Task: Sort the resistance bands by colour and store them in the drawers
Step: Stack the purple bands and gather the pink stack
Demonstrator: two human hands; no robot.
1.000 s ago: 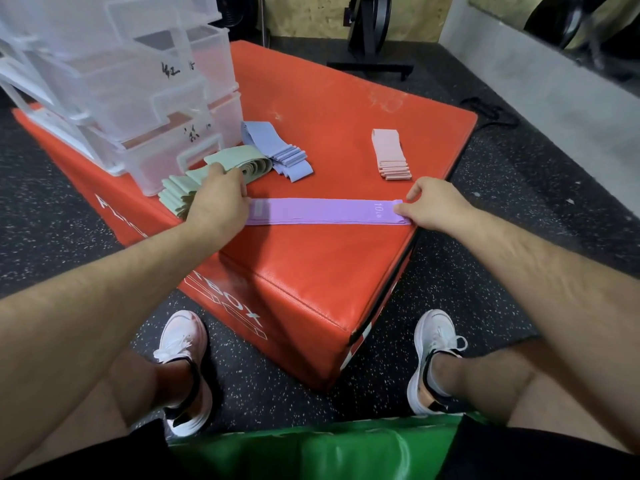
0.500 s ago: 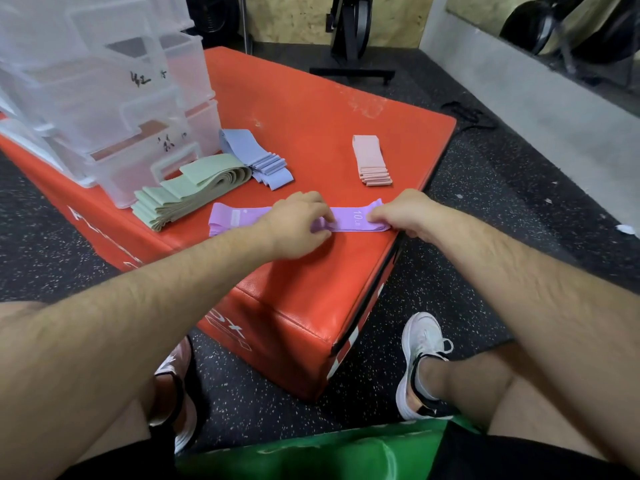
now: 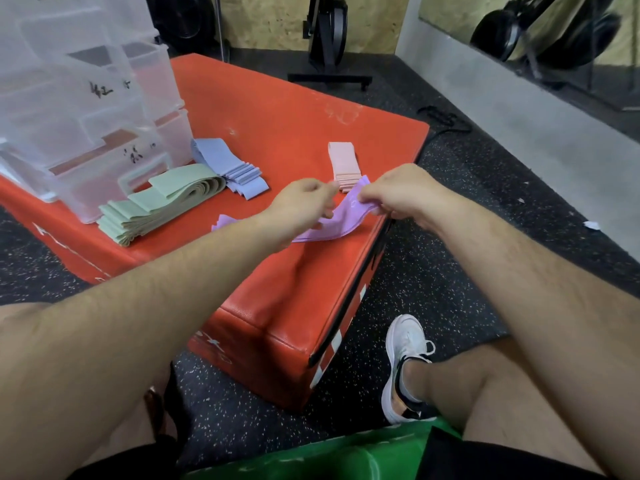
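Note:
A purple resistance band (image 3: 341, 218) lies partly lifted off the red plyo box (image 3: 277, 133). Its right end is raised. My right hand (image 3: 401, 194) pinches that raised end, and my left hand (image 3: 301, 206) grips the band just to the left of it. The band's far left end (image 3: 221, 221) still rests on the box behind my left forearm. A stack of green bands (image 3: 156, 202), a stack of blue bands (image 3: 232, 168) and a stack of pink bands (image 3: 344, 164) lie on the box. The clear plastic drawer unit (image 3: 86, 109) stands at the back left.
The box's right edge drops to the speckled black floor (image 3: 433, 265). My two feet in white shoes (image 3: 405, 365) stand beside the box. A green pad (image 3: 311, 459) is under me. A black machine stand (image 3: 329, 46) is behind the box.
My left hand slid right along the purple band from its left end. Both hands have now lifted the band's right end off the box.

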